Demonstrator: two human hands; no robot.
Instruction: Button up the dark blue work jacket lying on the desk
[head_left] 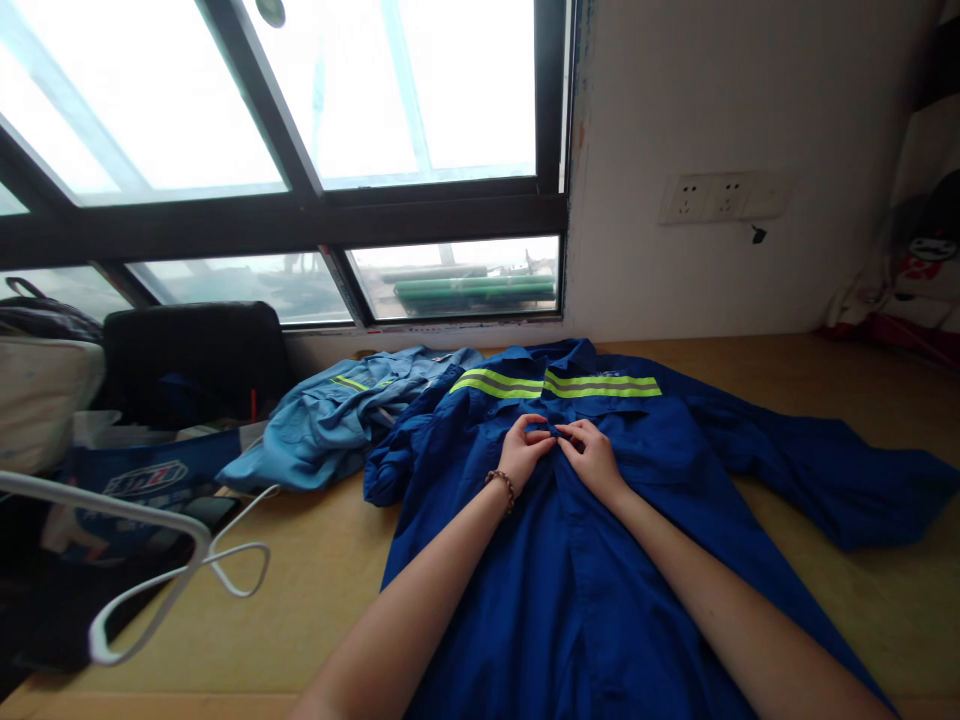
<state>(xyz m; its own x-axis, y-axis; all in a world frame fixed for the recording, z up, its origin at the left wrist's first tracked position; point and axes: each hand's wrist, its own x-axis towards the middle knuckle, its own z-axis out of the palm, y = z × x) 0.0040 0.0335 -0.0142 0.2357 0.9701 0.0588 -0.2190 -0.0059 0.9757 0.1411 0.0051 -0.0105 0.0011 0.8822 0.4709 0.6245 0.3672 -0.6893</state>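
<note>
A dark blue work jacket (637,560) with yellow-and-grey reflective strips across its chest lies front up, collar toward the wall. My left hand (523,447), with a beaded bracelet at the wrist, pinches the jacket's front edge just below the strips. Close beside it, my right hand (589,452) pinches the opposite edge of the front opening. The fingertips of both hands nearly meet at the centre line. Whatever small part lies between them, such as a button, is hidden by the fingers. One sleeve stretches out to the right; the other is bunched at the left.
A light blue garment (300,430) with a reflective strip lies crumpled left of the jacket on the wooden table (315,570). A white tube frame (150,515) juts in at the left, before bags and a black case (199,345). Behind are a window and a wall socket (724,197).
</note>
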